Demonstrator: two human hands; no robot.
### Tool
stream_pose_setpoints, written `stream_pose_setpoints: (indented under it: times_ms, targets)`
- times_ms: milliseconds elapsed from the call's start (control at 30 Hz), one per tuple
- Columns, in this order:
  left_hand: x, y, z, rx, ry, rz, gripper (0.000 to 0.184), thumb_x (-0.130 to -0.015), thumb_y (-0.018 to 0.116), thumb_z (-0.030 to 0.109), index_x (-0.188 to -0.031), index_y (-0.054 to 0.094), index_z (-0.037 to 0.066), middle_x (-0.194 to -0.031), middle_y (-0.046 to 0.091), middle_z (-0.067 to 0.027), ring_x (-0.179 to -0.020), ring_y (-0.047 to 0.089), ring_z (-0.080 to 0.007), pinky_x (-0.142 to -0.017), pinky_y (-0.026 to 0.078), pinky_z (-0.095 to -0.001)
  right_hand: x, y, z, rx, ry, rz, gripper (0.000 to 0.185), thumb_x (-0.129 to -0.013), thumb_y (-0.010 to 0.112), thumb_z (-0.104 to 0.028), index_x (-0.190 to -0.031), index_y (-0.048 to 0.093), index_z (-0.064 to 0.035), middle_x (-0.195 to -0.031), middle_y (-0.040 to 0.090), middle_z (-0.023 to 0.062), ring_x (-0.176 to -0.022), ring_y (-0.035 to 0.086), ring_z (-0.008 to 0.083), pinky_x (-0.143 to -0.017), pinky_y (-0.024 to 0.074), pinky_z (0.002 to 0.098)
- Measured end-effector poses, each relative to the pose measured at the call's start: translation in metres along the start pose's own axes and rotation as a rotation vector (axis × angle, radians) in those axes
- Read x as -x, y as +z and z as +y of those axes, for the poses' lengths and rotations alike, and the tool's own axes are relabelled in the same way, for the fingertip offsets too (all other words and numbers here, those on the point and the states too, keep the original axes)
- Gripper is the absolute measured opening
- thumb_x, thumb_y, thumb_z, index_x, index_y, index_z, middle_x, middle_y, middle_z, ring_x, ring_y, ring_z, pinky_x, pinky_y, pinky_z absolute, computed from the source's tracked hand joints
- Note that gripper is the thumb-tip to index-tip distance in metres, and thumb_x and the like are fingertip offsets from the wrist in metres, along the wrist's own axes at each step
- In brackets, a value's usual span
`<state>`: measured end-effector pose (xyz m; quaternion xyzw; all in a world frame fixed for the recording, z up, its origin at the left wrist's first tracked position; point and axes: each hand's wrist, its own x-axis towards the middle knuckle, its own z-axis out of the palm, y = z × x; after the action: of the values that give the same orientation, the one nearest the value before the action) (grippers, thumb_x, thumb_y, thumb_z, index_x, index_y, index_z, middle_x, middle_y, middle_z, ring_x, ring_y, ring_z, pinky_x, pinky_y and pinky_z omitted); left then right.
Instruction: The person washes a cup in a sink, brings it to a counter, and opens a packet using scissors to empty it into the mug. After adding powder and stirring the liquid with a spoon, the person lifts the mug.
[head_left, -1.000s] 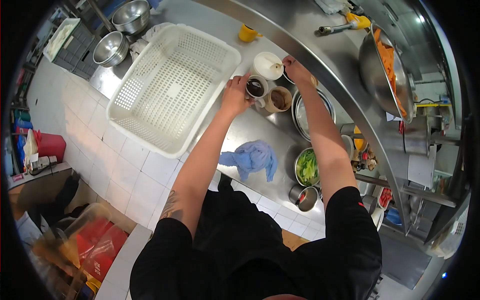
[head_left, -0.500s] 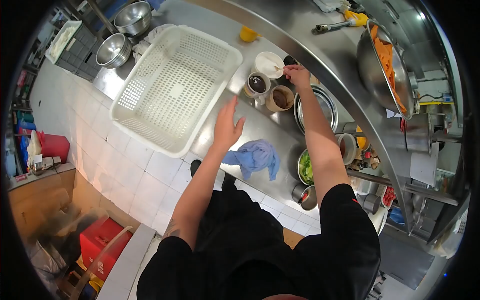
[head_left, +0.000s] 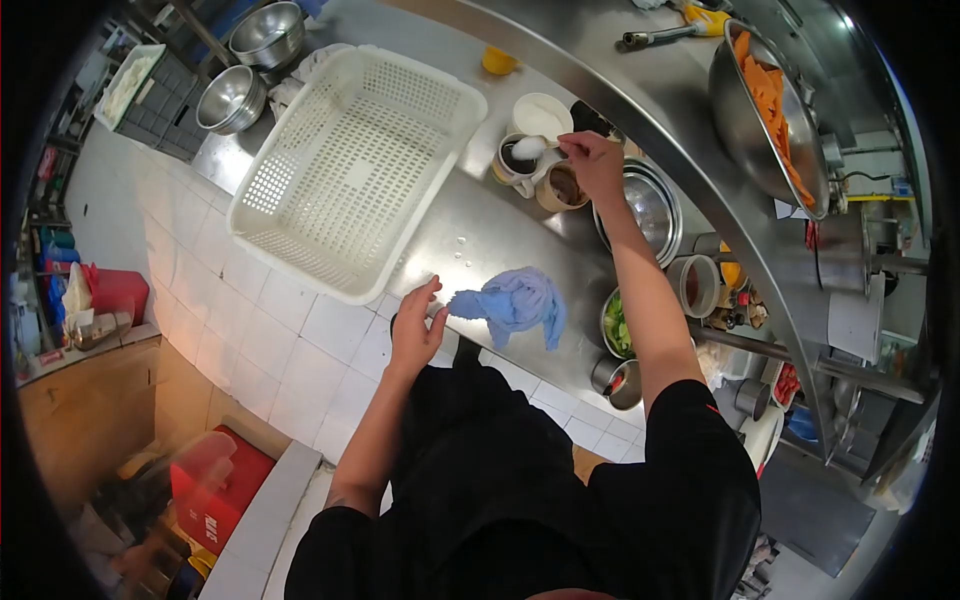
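Observation:
My right hand (head_left: 592,158) pinches the handle of a spoon (head_left: 550,143), heaped with white granules like sugar or salt. The spoon's bowl is over a mug of dark liquid (head_left: 517,160). Behind it stands a white tub of white granules (head_left: 541,115); beside the mug is a container with brown contents (head_left: 562,188). My left hand (head_left: 417,325) hangs at the counter's front edge, fingers apart and holding nothing. Its thumb is close to a crumpled blue cloth (head_left: 515,303); whether they touch I cannot tell.
A large white perforated basket (head_left: 365,170) covers the counter's left. To the right stand steel bowls (head_left: 650,215), a bowl of green vegetables (head_left: 617,325) and a small steel pot (head_left: 622,385). A raised steel shelf edge (head_left: 640,118) curves past my right arm; a bowl of orange strips (head_left: 765,110) stands on it.
My right hand has brought the spoon from the white tub to above the mug, now loaded with white granules. My left hand has drawn back from near the basket to the counter edge.

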<state>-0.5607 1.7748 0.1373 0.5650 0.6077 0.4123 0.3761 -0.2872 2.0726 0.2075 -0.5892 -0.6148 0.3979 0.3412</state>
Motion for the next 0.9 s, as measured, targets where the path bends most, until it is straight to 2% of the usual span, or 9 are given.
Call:
stream_pose_setpoints:
  times_ms: [67, 167, 300, 367, 500, 567, 600, 767, 900]
  targets:
    - [0.001, -0.002, -0.01, -0.107, 0.071, 0.034, 0.053, -0.086, 0.068, 0.005, -0.137, 0.053, 0.003, -0.124, 0.063, -0.0159, -0.11, 0.06, -0.0332, -0.094, 0.049, -0.04, 0.006, 0.002, 0.005, 0.337, -0.593, 0.057, 0.016, -0.092, 0.063, -0.003, -0.104, 0.073, -0.0069, -0.09, 0.072, 0.0087, -0.078, 0.067, 0.0208, -0.069, 0.0508, 0.0284]
    - [-0.002, -0.005, -0.01, -0.25, 0.156, 0.016, 0.053, -0.084, 0.069, 0.006, -0.135, 0.056, 0.004, -0.137, 0.055, -0.0161, -0.128, 0.049, -0.0372, -0.104, 0.042, -0.0457, 0.01, 0.0, -0.004, 0.25, -0.59, 0.129, 0.016, -0.091, 0.062, -0.008, -0.104, 0.073, -0.0053, -0.096, 0.072, 0.0128, -0.087, 0.07, 0.0302, -0.076, 0.054, 0.0351]
    - [-0.004, -0.005, 0.001, -0.534, 0.101, -0.151, 0.06, -0.082, 0.071, 0.011, -0.138, 0.053, 0.006, -0.155, 0.036, -0.0149, -0.144, 0.031, -0.0389, -0.114, 0.031, -0.0519, -0.055, -0.01, 0.04, 0.599, -0.583, 0.414, 0.017, -0.086, 0.065, -0.002, -0.099, 0.075, -0.0062, -0.088, 0.072, 0.0137, -0.079, 0.071, 0.0235, -0.072, 0.054, 0.031]
    - [-0.004, -0.004, 0.001, -0.551, 0.079, -0.199, 0.062, -0.082, 0.072, 0.012, -0.14, 0.051, 0.007, -0.159, 0.03, -0.0144, -0.148, 0.024, -0.039, -0.117, 0.027, -0.0532, -0.083, -0.008, 0.058, 0.714, -0.327, 0.413, 0.014, -0.083, 0.07, -0.013, -0.094, 0.076, -0.008, -0.091, 0.073, 0.0139, -0.08, 0.071, 0.0256, -0.074, 0.0546, 0.0335]
    - [-0.003, -0.004, -0.002, -0.543, 0.081, -0.219, 0.065, -0.083, 0.071, 0.013, -0.143, 0.048, 0.007, -0.161, 0.027, -0.0139, -0.149, 0.022, -0.0391, -0.119, 0.024, -0.0528, -0.105, 0.015, 0.073, 0.704, -0.363, 0.348, 0.016, -0.078, 0.073, -0.018, -0.091, 0.077, -0.0094, -0.089, 0.073, 0.0144, -0.081, 0.071, 0.0278, -0.076, 0.0548, 0.0339]
    - [-0.004, -0.005, -0.002, -0.533, 0.087, -0.223, 0.066, -0.083, 0.071, 0.013, -0.144, 0.047, 0.007, -0.161, 0.027, -0.0138, -0.149, 0.021, -0.0393, -0.119, 0.024, -0.0529, -0.095, 0.029, 0.052, 0.708, -0.096, 0.112, 0.015, -0.075, 0.074, -0.016, -0.088, 0.078, -0.0106, -0.085, 0.074, 0.0133, -0.079, 0.071, 0.0256, -0.076, 0.055, 0.0327]
    - [-0.004, -0.004, -0.002, -0.536, 0.082, -0.225, 0.066, -0.083, 0.072, 0.013, -0.144, 0.047, 0.007, -0.161, 0.027, -0.0139, -0.149, 0.021, -0.0394, -0.119, 0.024, -0.053, -0.09, 0.026, 0.043, 0.707, -0.095, 0.113, 0.015, -0.075, 0.074, -0.016, -0.088, 0.078, -0.0106, -0.085, 0.074, 0.0133, -0.079, 0.071, 0.0256, -0.076, 0.055, 0.0327]
    - [-0.004, -0.006, -0.002, -0.522, 0.093, -0.225, 0.066, -0.083, 0.072, 0.014, -0.144, 0.046, 0.008, -0.161, 0.027, -0.014, -0.149, 0.021, -0.0397, -0.119, 0.024, -0.053, -0.101, 0.009, 0.068, 0.181, 0.173, 0.086, 0.013, -0.081, 0.071, -0.008, -0.091, 0.077, -0.0028, -0.078, 0.074, 0.0064, -0.066, 0.063, 0.0097, -0.061, 0.0508, 0.0255]
    - [-0.003, -0.005, -0.002, -0.517, 0.099, -0.217, 0.067, -0.083, 0.072, 0.014, -0.145, 0.046, 0.008, -0.161, 0.027, -0.0141, -0.149, 0.021, -0.0402, -0.119, 0.024, -0.0529, -0.075, -0.006, 0.037, 0.004, 0.246, 0.088, 0.012, -0.086, 0.069, -0.006, -0.095, 0.075, 0.0012, -0.079, 0.072, 0.0051, -0.062, 0.058, 0.0063, -0.055, 0.0456, 0.0214]
